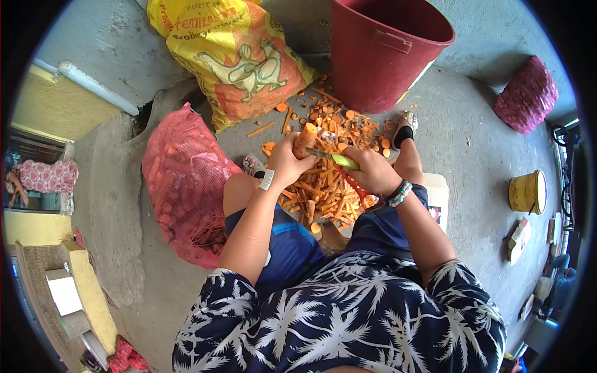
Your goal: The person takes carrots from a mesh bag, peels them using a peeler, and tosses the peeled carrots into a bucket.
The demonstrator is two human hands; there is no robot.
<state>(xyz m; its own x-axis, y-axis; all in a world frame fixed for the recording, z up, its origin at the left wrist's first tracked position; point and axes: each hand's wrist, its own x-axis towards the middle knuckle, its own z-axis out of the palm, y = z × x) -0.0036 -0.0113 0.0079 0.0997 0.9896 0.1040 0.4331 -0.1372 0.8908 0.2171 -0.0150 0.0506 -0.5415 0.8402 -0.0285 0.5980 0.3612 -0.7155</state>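
My left hand point(288, 163) is closed around a thick carrot point(304, 140), whose pale orange cut end points up and away from me. In my right hand point(374, 171) is a knife point(346, 161) with a light green handle. Its dark blade lies against the carrot's side, close to my left fingers. Below both hands, a heap of peeled carrots point(329, 198) lies between my legs, many of them thin or cut. Beyond it, peelings and round carrot ends point(348, 124) are scattered over the floor. Something red with white dots shows partly under my right hand.
A red mesh sack of carrots point(183, 180) stands at my left. Ahead are a yellow feed sack point(236, 62) and a tall red bin point(379, 68). On the right are a purple mesh sack point(527, 96) and a yellow bucket point(523, 192).
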